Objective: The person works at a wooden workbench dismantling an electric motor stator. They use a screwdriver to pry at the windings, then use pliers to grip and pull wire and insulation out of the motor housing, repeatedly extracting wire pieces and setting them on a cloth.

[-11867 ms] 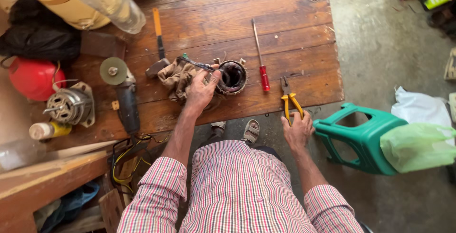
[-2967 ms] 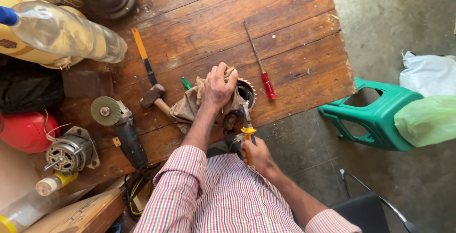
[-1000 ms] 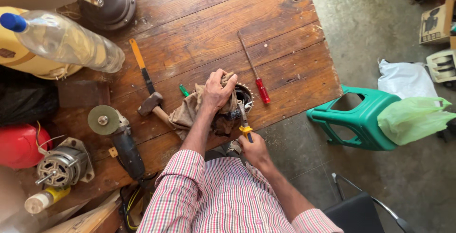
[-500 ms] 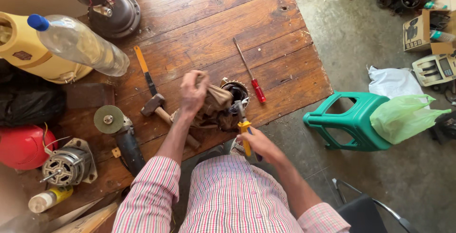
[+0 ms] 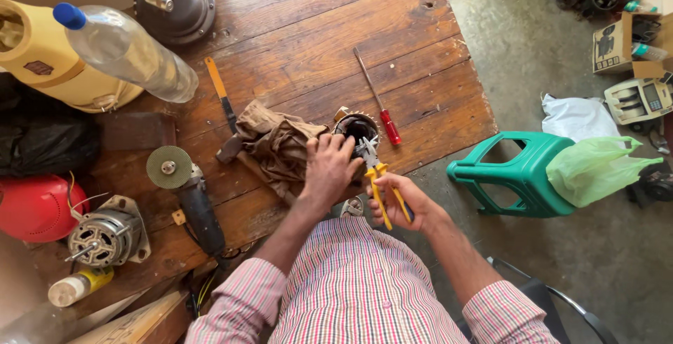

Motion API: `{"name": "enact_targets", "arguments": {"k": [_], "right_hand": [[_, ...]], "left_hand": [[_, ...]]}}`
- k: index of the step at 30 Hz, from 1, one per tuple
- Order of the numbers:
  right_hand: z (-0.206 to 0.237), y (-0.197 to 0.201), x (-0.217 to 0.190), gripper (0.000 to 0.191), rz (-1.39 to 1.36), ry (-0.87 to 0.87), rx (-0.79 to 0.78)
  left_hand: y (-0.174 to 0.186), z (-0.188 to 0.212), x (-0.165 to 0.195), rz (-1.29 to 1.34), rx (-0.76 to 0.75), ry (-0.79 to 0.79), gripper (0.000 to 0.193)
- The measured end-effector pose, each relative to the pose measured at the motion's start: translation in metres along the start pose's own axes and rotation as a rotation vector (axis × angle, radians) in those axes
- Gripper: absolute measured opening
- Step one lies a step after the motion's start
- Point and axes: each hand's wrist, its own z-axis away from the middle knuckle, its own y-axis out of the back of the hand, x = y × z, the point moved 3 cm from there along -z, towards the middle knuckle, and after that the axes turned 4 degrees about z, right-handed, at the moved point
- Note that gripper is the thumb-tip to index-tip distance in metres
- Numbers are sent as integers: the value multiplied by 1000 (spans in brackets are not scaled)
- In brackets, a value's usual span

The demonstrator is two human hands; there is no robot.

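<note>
Far left of the hands, a small electric motor (image 5: 106,235) and an angle grinder (image 5: 184,193) lie on the wooden tabletop (image 5: 294,28). A brown rag (image 5: 273,144) touches the left hand (image 5: 328,172), which presses down flat, fingers spread, on a round metal motor housing (image 5: 354,128) near the tabletop's front edge. Just right, the right hand (image 5: 405,200) grips yellow-handled pliers (image 5: 378,179), tips at the housing. Beyond lies a red-handled screwdriver (image 5: 378,102); further right stands a green stool (image 5: 522,172).
</note>
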Motion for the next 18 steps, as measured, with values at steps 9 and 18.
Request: {"name": "enact_targets", "arguments": {"k": [9,18], "right_hand": [[-45,17,31,28,299,191,319],[-54,22,37,23,820,407,508]], "left_hand": [[-28,18,-25,228,43,47,28],[-11,26,-26,298,115,-11,22]]}}
